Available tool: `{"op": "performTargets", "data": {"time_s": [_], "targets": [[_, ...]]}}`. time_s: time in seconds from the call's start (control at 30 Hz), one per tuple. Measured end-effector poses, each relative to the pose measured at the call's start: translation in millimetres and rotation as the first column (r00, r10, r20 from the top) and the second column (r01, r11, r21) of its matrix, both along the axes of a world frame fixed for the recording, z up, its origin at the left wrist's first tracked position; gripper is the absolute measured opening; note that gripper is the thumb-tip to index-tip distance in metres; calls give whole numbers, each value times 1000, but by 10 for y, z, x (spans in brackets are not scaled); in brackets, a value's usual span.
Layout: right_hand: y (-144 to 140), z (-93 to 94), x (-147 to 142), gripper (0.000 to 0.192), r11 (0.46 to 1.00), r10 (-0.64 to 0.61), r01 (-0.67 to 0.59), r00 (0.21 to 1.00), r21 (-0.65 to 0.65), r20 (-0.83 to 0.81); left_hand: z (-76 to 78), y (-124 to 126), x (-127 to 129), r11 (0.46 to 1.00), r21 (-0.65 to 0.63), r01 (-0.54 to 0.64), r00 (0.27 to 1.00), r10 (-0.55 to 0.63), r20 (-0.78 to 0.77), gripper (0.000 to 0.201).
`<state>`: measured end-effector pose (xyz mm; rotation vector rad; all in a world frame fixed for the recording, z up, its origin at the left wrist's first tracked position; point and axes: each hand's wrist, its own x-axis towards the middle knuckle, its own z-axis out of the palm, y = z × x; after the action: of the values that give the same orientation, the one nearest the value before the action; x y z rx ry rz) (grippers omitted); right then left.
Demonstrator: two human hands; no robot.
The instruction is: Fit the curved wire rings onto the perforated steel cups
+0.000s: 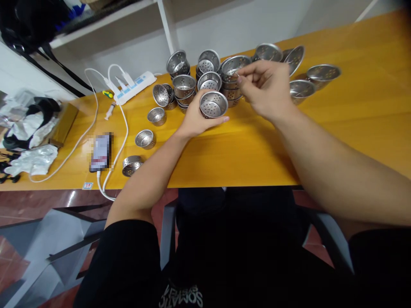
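My left hand (195, 117) is closed around a small perforated metal sink strainer basket (213, 105), tilted with its open top facing me. To the right, my right hand (265, 87) pinches a thin metal pin (237, 74) over the rim of a stacked strainer basket (236, 64). Whether that pin is fixed to the basket I cannot tell. Just behind my left hand, another strainer basket (209, 80) tops a stack. More stacked baskets (184, 84) stand to its left.
Three single baskets (145, 139) sit apart at the left. Wider baskets (323, 73) are grouped at the right. A white power strip (136, 87), its cables, a syringe (110, 111) and a phone (101, 152) lie on the wooden table (224, 160).
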<state>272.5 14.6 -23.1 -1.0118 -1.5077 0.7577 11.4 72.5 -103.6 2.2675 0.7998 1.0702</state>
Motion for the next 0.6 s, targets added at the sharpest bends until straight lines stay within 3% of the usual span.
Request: {"op": "performTargets", "data": {"time_s": [0.23,0.43,0.6], "targets": [[-155,13,-62,51,1000,9,-9,989,3,146,-77,72,-4,997,63,-40,999,40,6,133],[-226,-14,-182,53,998,-31,48,945,-45,326,-123,55,25,992,119,36,996,-26,-80,135],[-226,-32,-205,53,997,-70,74,915,7,398,-102,8,22,996,87,16,998,-11,-56,139]]}}
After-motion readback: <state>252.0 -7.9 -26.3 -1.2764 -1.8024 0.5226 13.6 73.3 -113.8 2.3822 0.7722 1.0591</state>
